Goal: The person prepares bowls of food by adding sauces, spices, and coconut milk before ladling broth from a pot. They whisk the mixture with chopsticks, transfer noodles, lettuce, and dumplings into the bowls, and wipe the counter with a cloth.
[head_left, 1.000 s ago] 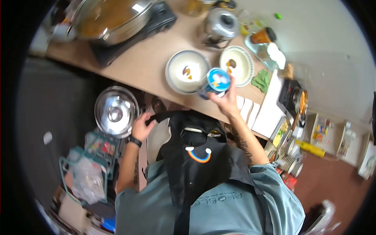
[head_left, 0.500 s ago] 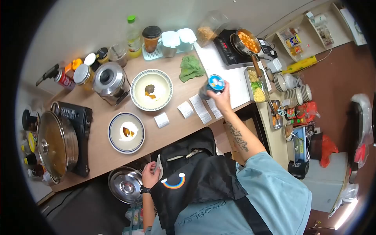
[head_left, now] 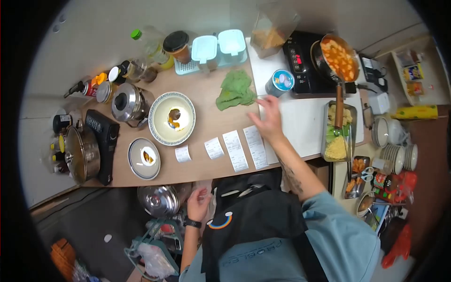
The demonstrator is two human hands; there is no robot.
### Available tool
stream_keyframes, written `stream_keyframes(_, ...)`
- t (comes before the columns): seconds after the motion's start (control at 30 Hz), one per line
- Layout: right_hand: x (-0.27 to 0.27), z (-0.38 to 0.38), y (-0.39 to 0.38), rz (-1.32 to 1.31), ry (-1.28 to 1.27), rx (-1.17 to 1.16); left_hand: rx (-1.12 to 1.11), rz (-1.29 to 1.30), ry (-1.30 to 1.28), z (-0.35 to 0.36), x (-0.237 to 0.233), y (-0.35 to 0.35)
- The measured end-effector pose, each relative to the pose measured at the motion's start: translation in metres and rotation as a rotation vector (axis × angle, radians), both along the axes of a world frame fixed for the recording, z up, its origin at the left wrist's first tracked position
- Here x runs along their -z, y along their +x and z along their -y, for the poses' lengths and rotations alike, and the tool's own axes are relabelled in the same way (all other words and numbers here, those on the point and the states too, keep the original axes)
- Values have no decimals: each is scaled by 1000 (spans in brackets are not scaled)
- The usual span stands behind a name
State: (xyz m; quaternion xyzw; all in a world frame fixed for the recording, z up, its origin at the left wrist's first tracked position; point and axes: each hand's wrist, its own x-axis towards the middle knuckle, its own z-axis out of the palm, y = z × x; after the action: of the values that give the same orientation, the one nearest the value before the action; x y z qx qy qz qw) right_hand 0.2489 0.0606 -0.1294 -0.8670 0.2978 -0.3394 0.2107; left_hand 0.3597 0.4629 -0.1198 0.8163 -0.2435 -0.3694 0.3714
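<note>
My right hand [head_left: 268,117] is over the counter with its fingers apart and holds nothing. Just beyond it, near the induction cooker, stands the blue-lidded can [head_left: 282,82]. The green cloth [head_left: 236,89] lies close to my fingertips, and three paper slips are spread below it, the nearest [head_left: 255,145] by my wrist. My left hand [head_left: 199,204] hangs beside the black apron below the counter edge, fingers loosely bent and apart. A patterned bowl [head_left: 159,120] and a smaller blue-rimmed bowl [head_left: 136,167] each hold brown and orange seasoning.
A pan [head_left: 338,58] of red food sits on the cooker [head_left: 298,70], its handle over a food tray [head_left: 353,136]. A lidded pot [head_left: 84,150], metal canister [head_left: 131,103] and jars stand left. Light-blue containers [head_left: 205,49] line the back.
My right hand has let go of the blue-lidded can, which now stands farther back and right. My left hand has come away from the apron edge. The view has shifted.
</note>
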Motion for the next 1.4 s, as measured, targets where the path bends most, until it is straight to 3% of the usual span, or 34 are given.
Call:
stream_keyframes(0.07,-4,17,52,-226,283,-18,-49,-41,7,15,2,-23)
stream_keyframes(0.13,34,51,93,-355,234,-38,-53,-28,25,30,-11,-38)
stream_keyframes(0.2,68,79,115,-266,458,-191,-199,-104,-47,29,-14,-45)
stream_keyframes(0.33,40,72,113,-362,136,-207,-724,-213,-208,2,21,6)
stream_keyframes(0.4,44,74,114,-383,117,-208,-1136,-317,-449,-9,43,52)
stream_keyframes(0.47,44,66,117,-412,90,-165,-1303,-385,-674,-19,59,99)
stream_keyframes(0.53,38,67,112,-566,285,-208,-1236,-389,-771,-28,81,133)
stream_keyframes(0.57,20,53,105,-357,645,-231,-1156,-441,-799,-44,99,151)
stream_keyframes(0.6,86,64,91,-378,294,-238,-1051,-514,-827,-52,117,166)
stream_keyframes(0.63,65,50,87,-712,31,-216,-1070,-602,-858,-40,103,164)
stream_keyframes(0.67,15,18,72,-585,37,-158,-1082,-511,-888,-19,73,163)
stream_keyframes(0.7,-39,-15,56,-521,205,-147,-1099,-539,-921,-33,106,179)
stream_keyframes(0.87,-144,-70,-51,-282,420,-221,-1221,-398,-911,-36,75,163)
stream_keyframes(1.0,-178,-23,-145,-19,437,181,-1135,-393,-853,-42,42,133)
stream_keyframes(1.03,-178,1,-168,19,265,272,-1093,-404,-858,-47,37,124)
stream_keyframes(1.1,-181,52,-206,-142,155,433,-1025,-419,-864,-43,14,103)
stream_keyframes(1.2,-177,113,-229,-383,-101,283,-948,-452,-858,-22,-13,65)
stream_keyframes(1.23,-175,128,-232,-377,-100,279,-920,-457,-833,-13,-23,51)
stream_keyframes(1.3,-173,160,-224,-602,-65,66,-890,-458,-850,27,-56,13)
stream_keyframes(1.4,-154,205,-224,-474,-128,-153,-841,-459,-824,75,-75,-34)
